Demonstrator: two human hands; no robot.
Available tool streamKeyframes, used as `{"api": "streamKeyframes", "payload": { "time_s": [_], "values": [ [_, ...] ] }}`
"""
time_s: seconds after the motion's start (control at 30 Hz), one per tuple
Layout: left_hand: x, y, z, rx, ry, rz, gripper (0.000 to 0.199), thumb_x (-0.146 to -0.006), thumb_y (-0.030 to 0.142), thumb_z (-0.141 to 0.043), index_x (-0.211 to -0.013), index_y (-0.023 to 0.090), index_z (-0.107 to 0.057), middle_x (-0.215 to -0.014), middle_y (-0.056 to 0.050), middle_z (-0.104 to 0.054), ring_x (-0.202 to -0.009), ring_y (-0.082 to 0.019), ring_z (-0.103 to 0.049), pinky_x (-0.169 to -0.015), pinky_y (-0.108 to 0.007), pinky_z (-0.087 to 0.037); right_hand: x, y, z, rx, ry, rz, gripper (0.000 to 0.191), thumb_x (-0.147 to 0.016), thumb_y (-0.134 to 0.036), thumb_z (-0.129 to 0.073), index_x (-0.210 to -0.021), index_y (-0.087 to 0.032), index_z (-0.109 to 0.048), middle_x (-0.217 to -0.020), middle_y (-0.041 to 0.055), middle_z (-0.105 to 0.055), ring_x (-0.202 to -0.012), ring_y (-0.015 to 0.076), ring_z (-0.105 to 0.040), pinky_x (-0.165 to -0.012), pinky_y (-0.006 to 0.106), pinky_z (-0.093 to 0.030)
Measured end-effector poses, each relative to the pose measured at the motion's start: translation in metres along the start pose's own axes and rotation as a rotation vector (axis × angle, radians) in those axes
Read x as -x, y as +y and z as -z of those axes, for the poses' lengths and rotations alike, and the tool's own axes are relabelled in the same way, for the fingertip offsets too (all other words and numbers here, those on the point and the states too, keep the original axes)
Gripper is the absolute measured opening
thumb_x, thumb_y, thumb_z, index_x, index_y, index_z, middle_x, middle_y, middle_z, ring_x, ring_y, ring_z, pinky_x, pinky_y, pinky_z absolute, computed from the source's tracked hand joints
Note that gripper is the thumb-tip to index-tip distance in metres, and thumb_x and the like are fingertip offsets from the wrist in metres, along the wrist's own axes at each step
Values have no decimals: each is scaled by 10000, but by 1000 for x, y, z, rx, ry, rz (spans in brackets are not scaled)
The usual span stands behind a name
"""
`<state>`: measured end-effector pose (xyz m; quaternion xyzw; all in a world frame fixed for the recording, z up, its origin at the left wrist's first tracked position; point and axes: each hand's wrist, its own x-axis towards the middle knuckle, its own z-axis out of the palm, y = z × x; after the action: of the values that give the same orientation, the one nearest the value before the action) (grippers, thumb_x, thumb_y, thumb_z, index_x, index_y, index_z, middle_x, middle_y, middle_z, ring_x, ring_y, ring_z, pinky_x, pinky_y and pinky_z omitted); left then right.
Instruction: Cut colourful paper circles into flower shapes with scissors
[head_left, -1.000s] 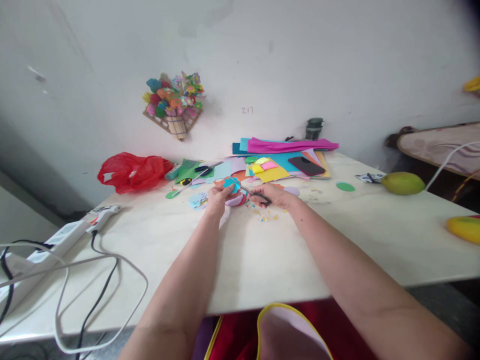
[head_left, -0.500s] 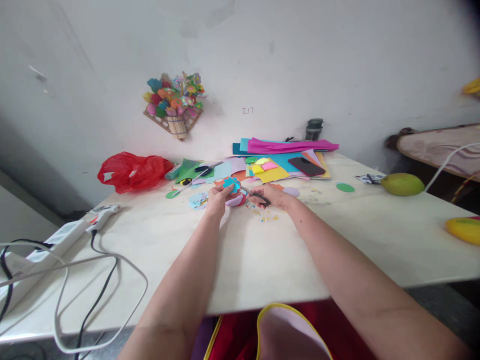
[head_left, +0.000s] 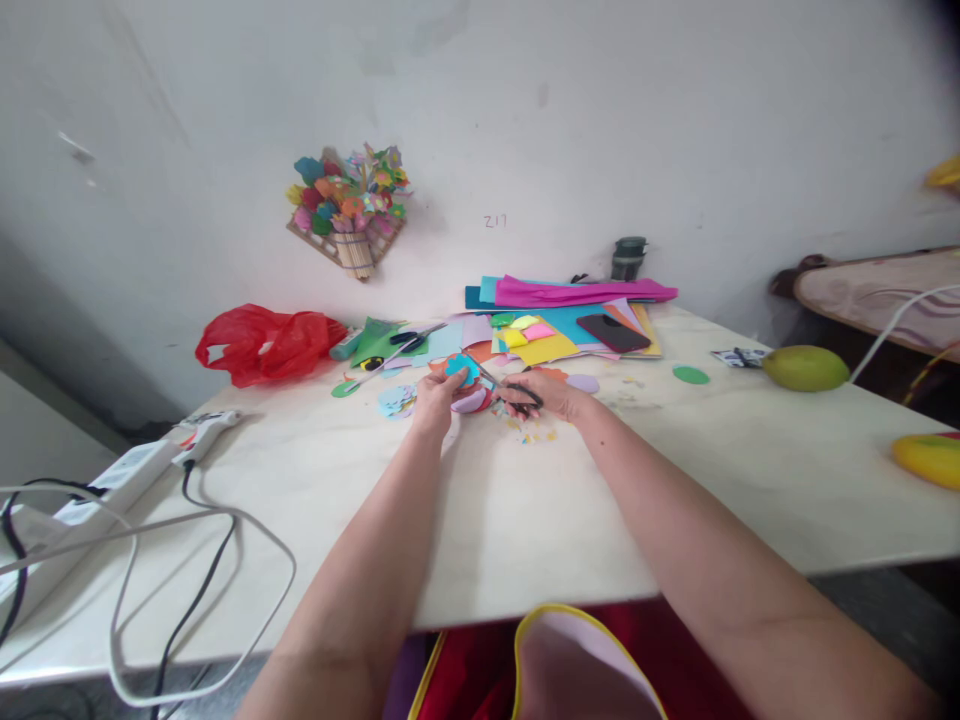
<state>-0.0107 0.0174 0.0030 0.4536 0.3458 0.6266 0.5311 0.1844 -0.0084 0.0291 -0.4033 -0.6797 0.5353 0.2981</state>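
Between its thumb and fingers, my left hand [head_left: 435, 397] pinches a blue paper piece [head_left: 462, 370] with a scalloped edge. My right hand [head_left: 545, 392] grips the dark handles of a pair of scissors [head_left: 529, 394], whose blades point left at the blue piece. A pink and lilac paper piece [head_left: 471, 402] lies below it, partly behind my left hand. Light blue cut pieces [head_left: 396, 401] are left of my left hand, and small paper scraps [head_left: 536, 436] are scattered below the scissors.
Coloured sheets [head_left: 555, 347] and a phone [head_left: 613, 333] lie towards the wall. A red plastic bag [head_left: 270, 343], more scissors [head_left: 407, 341] and a power strip [head_left: 124, 475] with cables are on the left. A green mango [head_left: 805, 368] sits at the right.
The scissor handles in my right hand have spread apart and shifted slightly. My left hand and the blue piece have barely moved.
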Motion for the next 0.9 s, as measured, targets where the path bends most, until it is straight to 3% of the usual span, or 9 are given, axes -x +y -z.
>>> {"api": "streamKeyframes", "payload": {
  "time_s": [0.2, 0.33, 0.43, 0.63, 0.77, 0.9],
  "values": [
    [4, 6, -4, 15, 75, -8, 483, -384, 455, -946, -658, 138, -706, -650, -63, -715, -627, -218, -697, -730, -392, -604, 1, 6, 10, 16, -26, -28, 262, -828, -379, -698, -779, -138, -609, -553, 16, -643, -416, 92, -542, -339, 180, -305],
    [4, 7, -2, 32, 44, -3, 451, -423, 427, -941, -676, 135, -708, -655, -60, -705, -696, -241, -719, -768, -402, -601, 4, 12, 21, 44, -31, 13, 306, -796, -417, -720, -729, -141, -608, -547, 14, -626, -403, 86, -510, -357, 202, -302],
    [3, 5, 2, -31, -27, 59, 413, -461, 399, -929, -697, 128, -727, -694, -82, -722, -679, -237, -714, -739, -386, -595, 5, 14, 27, 36, 23, 48, 328, -748, -412, -763, -678, -147, -583, -570, 11, -621, -420, 73, -496, -382, 204, -306],
    [6, 3, 4, -147, -230, 162, 355, -511, 404, -904, -665, 131, -739, -721, -115, -736, -646, -236, -707, -702, -381, -594, -4, 10, 12, -158, 279, 90, 429, -569, -283, -856, -901, -161, -613, -591, -36, -617, -492, 98, -536, -423, 198, -293],
    [9, 4, 2, -202, -372, 167, 367, -525, 413, -901, -718, 130, -768, -784, -127, -756, -697, -250, -714, -672, -369, -589, -6, 1, -2, -250, 307, 104, 413, -557, -206, -821, -906, -174, -602, -622, -58, -623, -546, 109, -580, -483, 203, -372],
    [10, 4, 1, -246, -428, 173, 361, -518, 399, -907, -731, 136, -782, -782, -119, -761, -653, -223, -690, -633, -345, -578, -6, -3, -8, -269, 294, 124, 331, -568, -107, -719, -868, -179, -598, -625, -73, -605, -540, 105, -579, -550, 227, -442]
  ]
}}
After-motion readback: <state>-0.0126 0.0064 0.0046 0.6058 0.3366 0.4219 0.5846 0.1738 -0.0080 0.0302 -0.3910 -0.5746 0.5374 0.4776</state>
